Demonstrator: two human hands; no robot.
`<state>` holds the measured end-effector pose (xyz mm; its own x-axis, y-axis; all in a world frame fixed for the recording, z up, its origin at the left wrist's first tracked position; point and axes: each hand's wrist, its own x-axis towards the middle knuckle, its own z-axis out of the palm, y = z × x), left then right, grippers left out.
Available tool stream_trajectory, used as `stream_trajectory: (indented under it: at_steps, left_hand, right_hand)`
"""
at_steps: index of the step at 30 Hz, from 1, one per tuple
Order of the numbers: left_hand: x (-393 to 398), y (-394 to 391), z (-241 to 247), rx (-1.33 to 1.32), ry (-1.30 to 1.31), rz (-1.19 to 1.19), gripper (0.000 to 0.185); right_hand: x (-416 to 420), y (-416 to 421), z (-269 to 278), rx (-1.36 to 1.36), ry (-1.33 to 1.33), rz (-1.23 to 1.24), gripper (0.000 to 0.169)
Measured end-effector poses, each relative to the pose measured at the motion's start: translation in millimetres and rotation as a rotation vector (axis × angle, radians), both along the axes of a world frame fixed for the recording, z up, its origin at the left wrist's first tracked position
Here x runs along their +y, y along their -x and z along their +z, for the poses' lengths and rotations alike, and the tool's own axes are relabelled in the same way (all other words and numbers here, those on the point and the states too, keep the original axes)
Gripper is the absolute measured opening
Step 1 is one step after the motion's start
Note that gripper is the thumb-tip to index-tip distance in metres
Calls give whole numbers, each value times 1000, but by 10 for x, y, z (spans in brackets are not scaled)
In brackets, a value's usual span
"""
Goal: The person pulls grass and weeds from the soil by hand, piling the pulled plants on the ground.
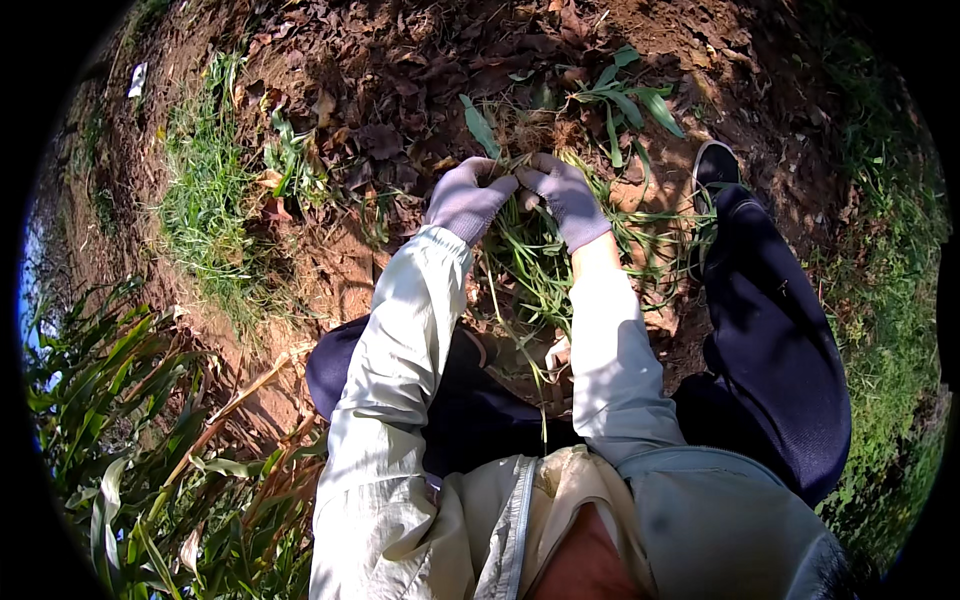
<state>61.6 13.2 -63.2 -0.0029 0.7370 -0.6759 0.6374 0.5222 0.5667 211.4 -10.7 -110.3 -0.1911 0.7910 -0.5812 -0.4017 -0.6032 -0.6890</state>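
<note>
My left hand (466,201) and my right hand (568,196) wear light purple knit gloves and meet close together in front of me. Their fingertips pinch the stems of a bundle of long green grass (536,266), whose blades hang down between my forearms. Pale brown roots (536,131) stick out just beyond the fingers. By the left fingertips a broad green leaf (480,127) points up and away. Exactly which stems each hand pinches is partly hidden by the gloves.
Dry brown leaves (382,139) cover the soil ahead. A broad-leaved green plant (626,97) lies beyond my right hand. Cut-looking grass (206,202) is heaped on the left, and tall leafy stalks (135,405) stand at lower left. My right shoe (716,166) borders the grass.
</note>
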Motion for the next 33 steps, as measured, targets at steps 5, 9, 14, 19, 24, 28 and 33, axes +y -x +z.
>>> stream_trajectory:
  at_steps: [5,9,14,19,24,28,33]
  left_hand:
    - [35,-41,168,-74,33,22,37]
    - [-12,-21,41,-168,2,141,33]
    - [28,-40,-26,-319,114,327,28]
    - [-51,-78,-68,-262,96,288,28]
    - [-94,-104,-121,-172,133,182,35]
    - [-120,-78,-218,-108,182,162,35]
    - [-84,-32,-139,-248,165,258,29]
  right_hand:
    - [55,-40,76,-87,-41,94,28]
    - [104,-16,220,-224,-1,125,32]
    - [82,126,26,-759,-87,203,28]
    - [-15,228,-148,-1034,-197,175,20]
    - [-51,263,-183,-1163,-144,177,13]
    - [27,331,-158,-1233,-19,248,11]
    - [23,129,-620,-877,169,8,20]
